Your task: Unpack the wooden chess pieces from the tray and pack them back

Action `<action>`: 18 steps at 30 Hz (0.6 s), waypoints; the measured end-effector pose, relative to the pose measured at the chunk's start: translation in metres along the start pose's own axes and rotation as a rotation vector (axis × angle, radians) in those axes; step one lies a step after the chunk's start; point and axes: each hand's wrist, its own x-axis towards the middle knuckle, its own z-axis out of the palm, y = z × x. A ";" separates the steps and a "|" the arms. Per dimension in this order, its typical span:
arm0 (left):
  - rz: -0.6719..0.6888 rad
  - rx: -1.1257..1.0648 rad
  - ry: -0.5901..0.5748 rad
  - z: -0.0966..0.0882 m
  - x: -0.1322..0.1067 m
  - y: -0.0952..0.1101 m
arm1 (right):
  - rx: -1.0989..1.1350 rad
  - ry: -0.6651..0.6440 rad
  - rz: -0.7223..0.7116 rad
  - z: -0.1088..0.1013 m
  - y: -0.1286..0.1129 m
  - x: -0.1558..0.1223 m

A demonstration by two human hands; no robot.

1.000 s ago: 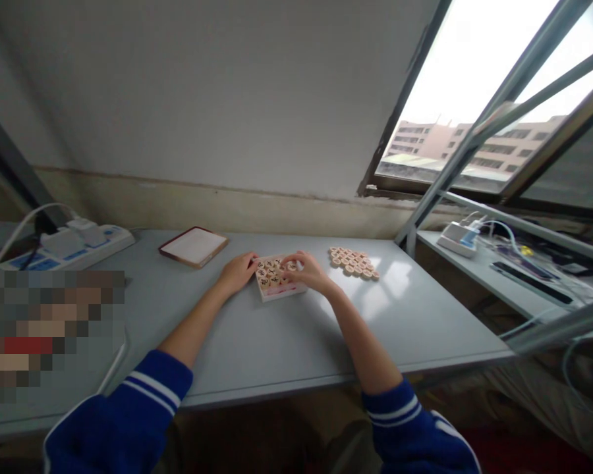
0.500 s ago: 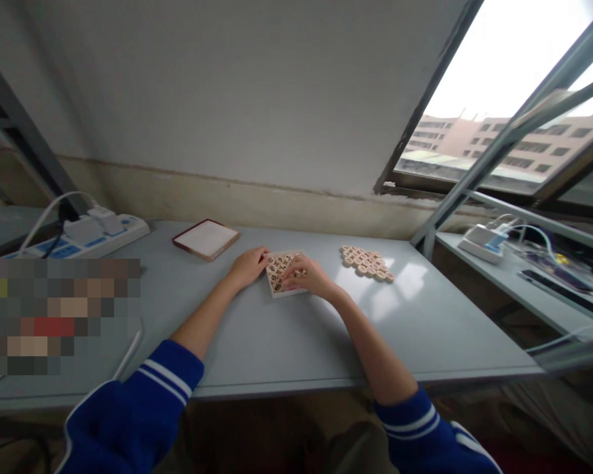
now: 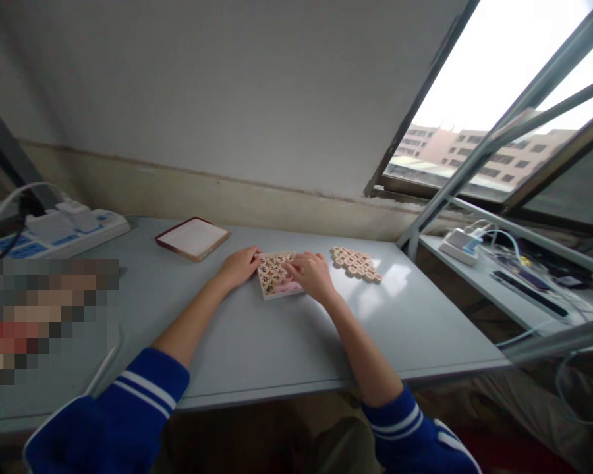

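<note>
A shallow white box lies on the grey table, holding several round wooden xiangqi pieces with black characters. Part of its pinkish bottom shows at the front. My left hand grips the box at its back left corner, fingers curled at the edge. Over the right part of the box is my right hand, fingers bent down among the pieces; what its fingertips hold is hidden. To the right, more xiangqi pieces lie flat on the table in a close cluster.
A lid-like tray with a dark red rim lies at the back left. Power strips stand at the far left and on the neighbouring desk at right. A metal frame post rises at the table's back right corner.
My right hand has shifted from the front middle of the box toward its right side, uncovering pieces and more pinkish bottom. The view has turned slightly right. My left hand stays at the box.
</note>
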 end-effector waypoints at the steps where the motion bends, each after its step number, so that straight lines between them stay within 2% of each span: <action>1: -0.006 -0.003 -0.007 0.000 0.000 0.000 | -0.075 0.061 0.096 -0.004 0.010 -0.002; 4: -0.020 -0.008 -0.015 -0.001 0.000 0.001 | -0.269 0.173 0.421 -0.013 0.048 -0.010; 6: -0.023 -0.008 -0.019 -0.002 0.000 0.001 | -0.291 0.128 0.582 -0.016 0.073 -0.017; 8: -0.022 -0.003 -0.026 -0.002 0.001 0.001 | -0.243 0.058 0.663 -0.016 0.092 -0.023; 11: -0.024 0.004 -0.033 -0.002 0.001 0.001 | -0.191 0.008 0.695 -0.010 0.107 -0.028; 14: -0.026 0.003 -0.033 -0.002 0.000 0.001 | -0.178 0.012 0.672 -0.005 0.111 -0.029; 18: -0.018 0.003 -0.011 -0.001 -0.002 0.001 | -0.011 -0.005 0.508 -0.007 0.105 -0.024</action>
